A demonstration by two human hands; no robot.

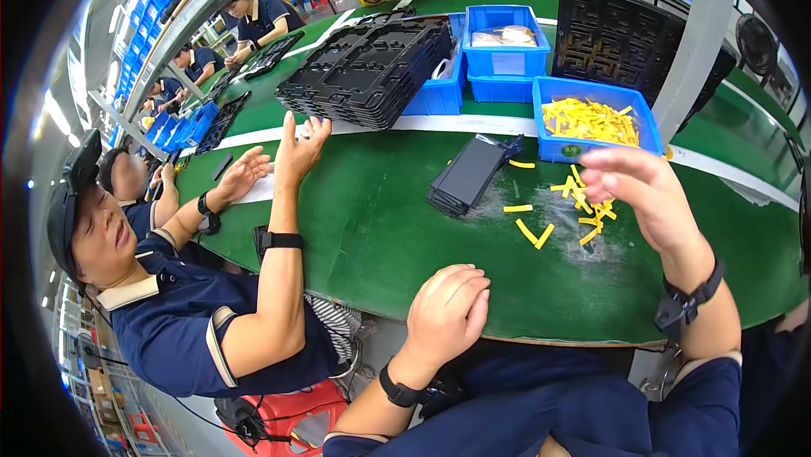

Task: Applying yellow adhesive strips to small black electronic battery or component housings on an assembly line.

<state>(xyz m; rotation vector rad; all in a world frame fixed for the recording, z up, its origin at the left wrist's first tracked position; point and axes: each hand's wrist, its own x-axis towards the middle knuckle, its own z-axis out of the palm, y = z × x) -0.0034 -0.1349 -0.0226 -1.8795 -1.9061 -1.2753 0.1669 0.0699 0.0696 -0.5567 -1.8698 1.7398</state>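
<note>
My left hand [449,312] is closed in a loose fist at the near edge of the green table. Its palm side is hidden, and no object sticks out of it. My right hand [638,193] is raised over the right side of the table, fingers half bent and thumb apart, with nothing seen in it. Beside and below it lie several loose yellow strips [542,236]. A blue bin [553,149] filled with yellow strips [591,122] stands just beyond that hand. Between my hands and the bins lies a small stack of dark flat rectangular pieces [471,171].
A tall stack of black moulded trays [367,68] leans at the back, next to blue bins [507,60]. Another black tray [615,35] stands upright behind a grey post [697,43]. At my left, a seated co-worker [194,305] holds both hands raised over the table.
</note>
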